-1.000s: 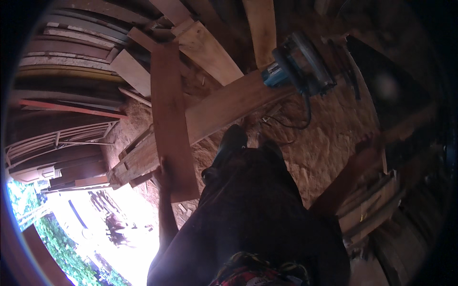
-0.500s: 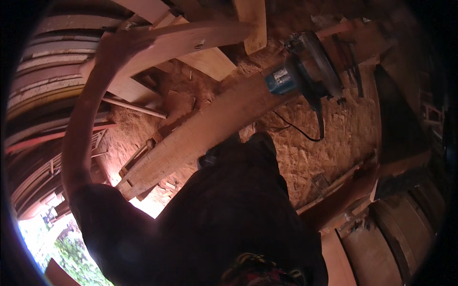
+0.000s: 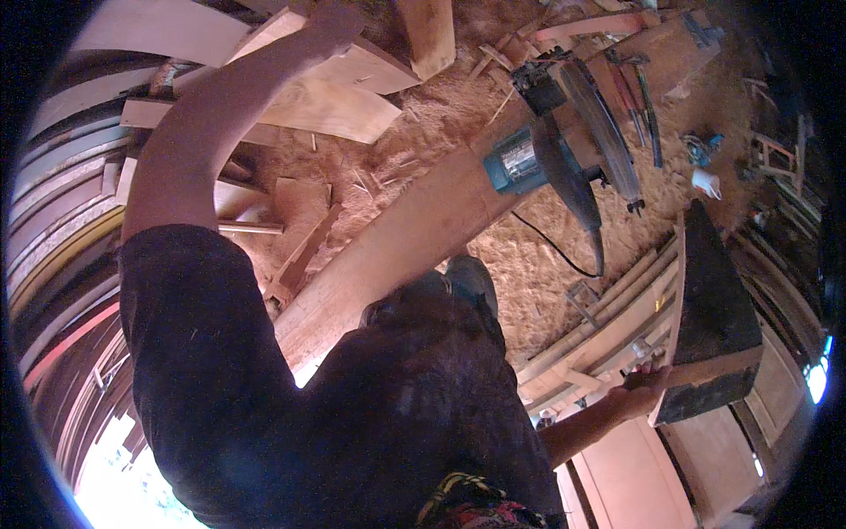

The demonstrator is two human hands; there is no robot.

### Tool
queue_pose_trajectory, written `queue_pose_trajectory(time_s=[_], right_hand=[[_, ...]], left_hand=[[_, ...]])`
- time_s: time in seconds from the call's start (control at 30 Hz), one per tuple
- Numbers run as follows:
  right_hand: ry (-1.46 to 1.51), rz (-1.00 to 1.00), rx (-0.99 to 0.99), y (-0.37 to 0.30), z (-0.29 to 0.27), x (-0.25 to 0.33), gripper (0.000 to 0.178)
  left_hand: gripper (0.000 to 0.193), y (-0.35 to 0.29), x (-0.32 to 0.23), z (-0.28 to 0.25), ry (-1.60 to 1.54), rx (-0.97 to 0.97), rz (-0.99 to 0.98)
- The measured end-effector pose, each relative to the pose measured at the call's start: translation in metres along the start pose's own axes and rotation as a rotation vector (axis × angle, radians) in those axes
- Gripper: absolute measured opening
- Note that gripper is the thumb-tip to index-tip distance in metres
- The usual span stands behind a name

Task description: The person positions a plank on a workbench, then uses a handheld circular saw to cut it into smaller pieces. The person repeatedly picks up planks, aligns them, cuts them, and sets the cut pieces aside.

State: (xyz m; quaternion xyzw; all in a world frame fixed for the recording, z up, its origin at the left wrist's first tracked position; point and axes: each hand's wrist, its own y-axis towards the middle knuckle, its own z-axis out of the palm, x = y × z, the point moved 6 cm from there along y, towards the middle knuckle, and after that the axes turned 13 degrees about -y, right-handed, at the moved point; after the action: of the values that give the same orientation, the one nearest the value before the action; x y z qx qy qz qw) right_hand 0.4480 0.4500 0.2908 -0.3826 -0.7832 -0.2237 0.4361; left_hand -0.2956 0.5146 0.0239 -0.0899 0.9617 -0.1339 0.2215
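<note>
My left hand (image 3: 337, 26) is at the top edge over a pale wooden board (image 3: 379, 70) with a knot in it; its fingers are blurred and partly hidden, so their grip does not show. On the right, my right hand (image 3: 648, 381) has its fingers closed around the near edge of a dark-faced, wedge-shaped wooden piece (image 3: 716, 322). Between my arms a long plank (image 3: 388, 234) lies slantwise in front of my feet. Resting on it is a teal and black circular saw (image 3: 538, 163), its cord trailing down from the handle.
Sawdust (image 3: 529, 291) covers the ground. Pliers-like tools with red and green handles (image 3: 636, 101) lie beyond the saw. Stacked boards (image 3: 70, 198) line the left side, and lumber (image 3: 608, 331) lies at the right. A white cup-like object (image 3: 705, 183) sits far right.
My left hand has moved up and right along the knotted board, which now sits lower on the other wood. The dark-faced piece has shifted downward with my right hand. The whole view has brightened.
</note>
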Motion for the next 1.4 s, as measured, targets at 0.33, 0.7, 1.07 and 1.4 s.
queue_pose_trajectory(time_s=[0.33,0.7,1.07,1.4], right_hand=[[-0.013,0.002,0.167,0.001,0.007,0.008,0.017],[-0.079,0.003,0.254,-0.008,0.040,0.021,0.018],[-0.247,-0.081,0.202,-0.020,0.065,0.031,0.032],[-0.228,-0.120,0.210,-0.029,0.077,0.044,0.035]], left_hand=[[0.042,0.041,0.028,0.042,-0.012,-0.106,-0.043],[0.043,0.058,0.072,0.041,-0.040,-0.188,-0.078],[0.045,0.070,0.104,0.038,-0.048,-0.245,-0.115],[0.047,0.068,0.158,0.015,-0.027,-0.395,-0.166]])
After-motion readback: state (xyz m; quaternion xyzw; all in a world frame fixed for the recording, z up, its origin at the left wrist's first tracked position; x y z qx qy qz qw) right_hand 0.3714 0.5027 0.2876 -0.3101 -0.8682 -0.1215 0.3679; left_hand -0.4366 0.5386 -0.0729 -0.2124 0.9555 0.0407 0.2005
